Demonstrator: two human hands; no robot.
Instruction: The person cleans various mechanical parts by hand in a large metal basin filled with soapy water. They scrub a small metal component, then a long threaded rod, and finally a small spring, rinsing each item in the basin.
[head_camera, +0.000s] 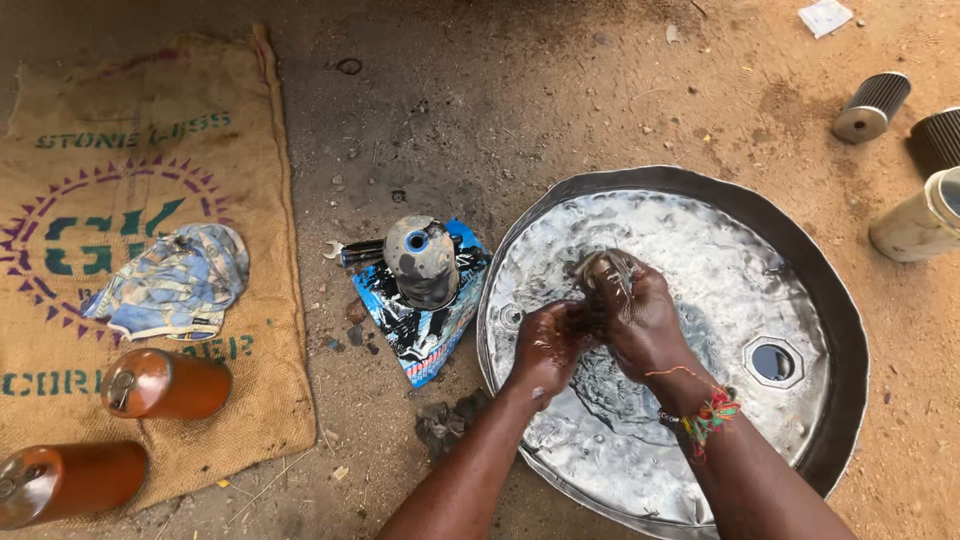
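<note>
Where the burlap sack (150, 200) covers the dirt at far left, a crumpled cloth (172, 280) and two orange bottles (165, 383) lie on it, and just right of it a grey metal part (421, 260) sits on a blue wrapper (425, 320). Further right, over the liquid-filled steel pan (700, 210), the left hand (545, 345) and right hand (635, 315) meet, fingers closed together around a small dark part (600, 268). Cylindrical filters (872, 106) lie at far right.
</note>
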